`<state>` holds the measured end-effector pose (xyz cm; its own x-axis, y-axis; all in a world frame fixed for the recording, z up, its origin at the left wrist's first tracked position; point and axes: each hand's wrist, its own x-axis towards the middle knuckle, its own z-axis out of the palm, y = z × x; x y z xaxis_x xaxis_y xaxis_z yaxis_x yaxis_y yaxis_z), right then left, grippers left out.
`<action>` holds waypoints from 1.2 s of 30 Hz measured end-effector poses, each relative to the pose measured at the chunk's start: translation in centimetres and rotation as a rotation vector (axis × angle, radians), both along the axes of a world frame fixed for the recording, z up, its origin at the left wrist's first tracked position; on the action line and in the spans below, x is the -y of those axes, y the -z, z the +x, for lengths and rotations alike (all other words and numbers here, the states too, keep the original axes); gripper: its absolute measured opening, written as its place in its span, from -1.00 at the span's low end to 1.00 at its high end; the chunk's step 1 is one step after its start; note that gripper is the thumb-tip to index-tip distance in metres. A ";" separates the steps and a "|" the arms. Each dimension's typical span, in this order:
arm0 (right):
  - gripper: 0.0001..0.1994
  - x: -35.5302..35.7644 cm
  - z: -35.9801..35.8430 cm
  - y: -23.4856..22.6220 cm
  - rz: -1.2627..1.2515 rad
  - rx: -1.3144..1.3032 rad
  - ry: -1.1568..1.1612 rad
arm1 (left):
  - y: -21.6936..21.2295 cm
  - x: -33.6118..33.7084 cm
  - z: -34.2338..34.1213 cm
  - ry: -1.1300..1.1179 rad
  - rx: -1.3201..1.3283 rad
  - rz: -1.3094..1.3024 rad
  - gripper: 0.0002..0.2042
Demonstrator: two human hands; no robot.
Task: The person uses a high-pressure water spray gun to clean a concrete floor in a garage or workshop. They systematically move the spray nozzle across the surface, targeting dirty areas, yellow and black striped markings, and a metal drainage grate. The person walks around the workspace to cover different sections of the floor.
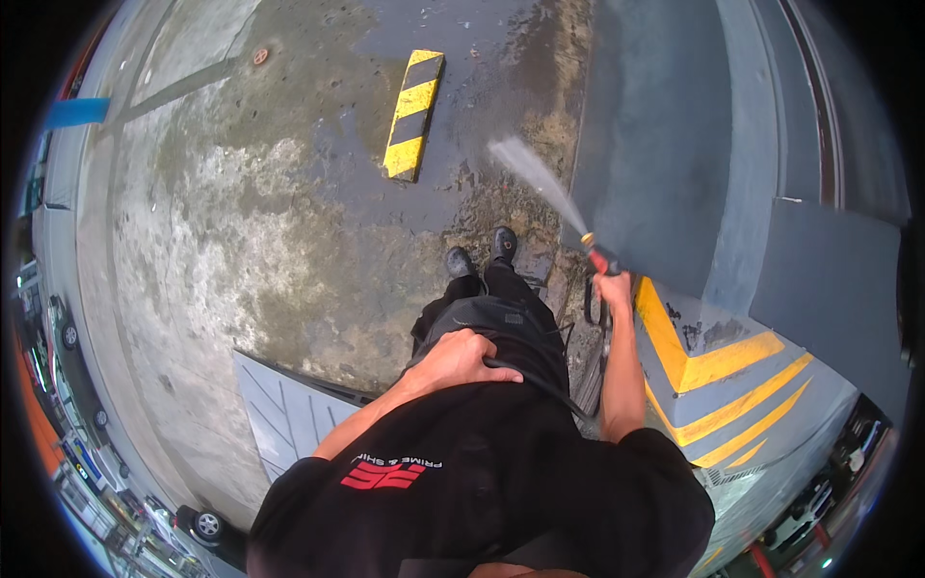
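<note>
My right hand (613, 287) is stretched forward and shut on a red-handled spray nozzle (596, 252). A jet of water (536, 176) shoots from its tip up and to the left onto the wet concrete floor (289, 222). A black hose (540, 383) runs from the nozzle back across my waist. My left hand (462, 358) grips that hose against my hip. My black boots (482, 255) stand on dark, wet ground just left of the nozzle.
A yellow-and-black striped wheel stop (414, 114) lies ahead. On the right rises a grey raised platform (665, 144) with yellow chevron stripes (718, 380) on its corner. A grey ribbed panel (284, 414) lies at lower left. Parked cars (207, 525) show along the rim.
</note>
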<state>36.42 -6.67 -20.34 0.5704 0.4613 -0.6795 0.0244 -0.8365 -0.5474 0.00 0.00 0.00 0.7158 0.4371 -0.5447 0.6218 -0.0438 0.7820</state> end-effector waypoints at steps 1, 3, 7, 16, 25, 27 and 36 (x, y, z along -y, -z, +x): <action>-0.95 -0.8 0.6 0.1 -0.015 0.044 0.054 | -0.5 -0.2 0.0 -0.023 -0.011 -0.010 -0.42; -0.94 -2.3 1.4 0.0 0.013 0.015 0.079 | -0.9 0.1 0.4 -0.051 -0.020 -0.009 -0.42; -0.92 -5.3 3.1 0.2 -0.001 -0.052 -0.050 | -1.1 0.4 1.2 -0.095 -0.041 0.006 -0.40; -0.92 -9.2 1.3 1.8 0.063 -0.097 -0.032 | -1.3 0.2 1.7 -0.268 -0.085 0.070 -0.40; -0.91 -9.8 -1.1 3.5 0.046 -0.276 -0.091 | -2.3 -0.6 3.0 -0.354 -0.101 0.065 -0.41; -0.91 -10.8 -0.9 3.6 0.044 -0.245 -0.143 | -2.3 -0.8 3.2 -0.364 -0.103 0.067 -0.41; -0.92 -16.2 1.1 2.8 0.092 -0.139 -0.181 | -2.2 -0.9 3.7 -0.412 -0.118 0.056 -0.42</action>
<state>37.53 9.56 -23.12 0.3770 0.6110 -0.6961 0.0887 -0.7719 -0.6295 3.67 0.88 2.23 0.4095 0.7047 -0.5794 0.6814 0.1861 0.7079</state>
